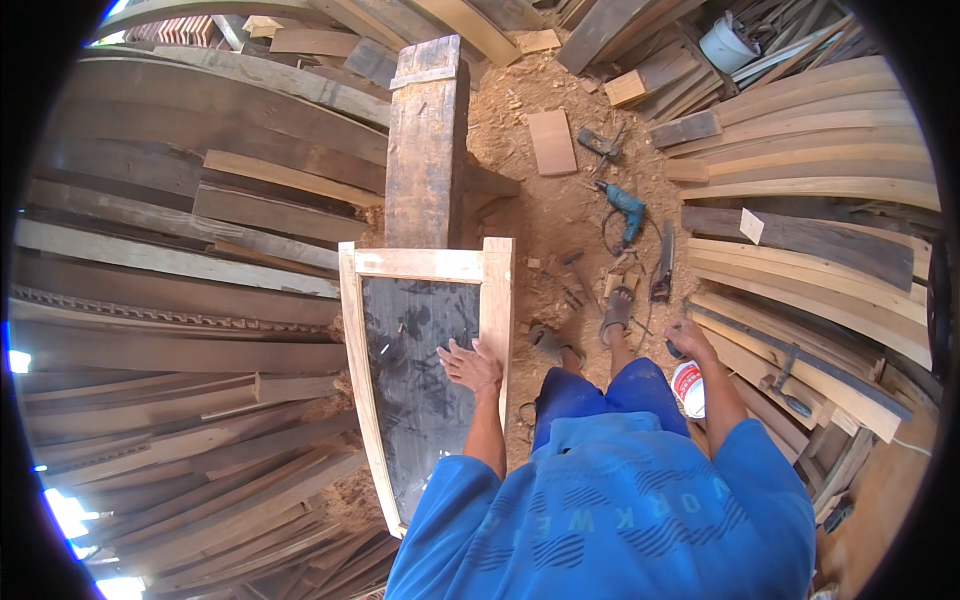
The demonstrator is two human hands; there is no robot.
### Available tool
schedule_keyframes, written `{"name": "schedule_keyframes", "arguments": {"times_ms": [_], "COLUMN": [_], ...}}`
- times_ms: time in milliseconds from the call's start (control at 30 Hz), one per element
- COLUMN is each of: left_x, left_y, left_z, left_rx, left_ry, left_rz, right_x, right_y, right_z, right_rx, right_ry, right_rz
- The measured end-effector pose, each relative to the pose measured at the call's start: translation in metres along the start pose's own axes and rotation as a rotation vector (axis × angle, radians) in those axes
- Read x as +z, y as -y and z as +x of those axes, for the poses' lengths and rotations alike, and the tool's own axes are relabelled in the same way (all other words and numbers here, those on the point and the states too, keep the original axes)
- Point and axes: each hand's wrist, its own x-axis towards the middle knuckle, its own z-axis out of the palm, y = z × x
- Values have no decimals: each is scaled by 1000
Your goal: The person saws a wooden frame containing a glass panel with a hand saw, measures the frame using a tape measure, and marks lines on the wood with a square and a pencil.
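My left hand lies with fingers spread over the dark panel, close to the right rail of a pale wooden frame. The dark panel fills the frame, which rests on a thick, worn wooden bench. On the right, my right hand is closed, and a small dark thing shows at its fingers that I cannot make out. A white tub with a red label appears just beneath my right forearm; whether it touches the arm, I cannot tell.
A teal power drill, a handsaw and a hammer lie on the sawdust-covered floor near my feet. Stacked boards line the left, and more boards the right, where a bar clamp rests. A white bucket stands far right.
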Motion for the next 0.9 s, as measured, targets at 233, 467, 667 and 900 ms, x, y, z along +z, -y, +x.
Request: {"name": "schedule_keyframes", "arguments": {"times_ms": [233,467,667,900], "left_x": [-2,4,7,11], "left_y": [1,10,8,12], "left_z": [0,2,5,1], "left_rx": [-10,0,33,38], "left_ry": [4,-12,-54,-91], "left_rz": [-3,16,38,33], "right_x": [-9,-8,-5,-1], "right_y": [-17,10,16,-22], "right_z": [13,20,31,79], "right_rx": [23,58,-50,-220], "right_ry": [-62,7,11,-170], "right_rz": [-28,32,29,-305]}}
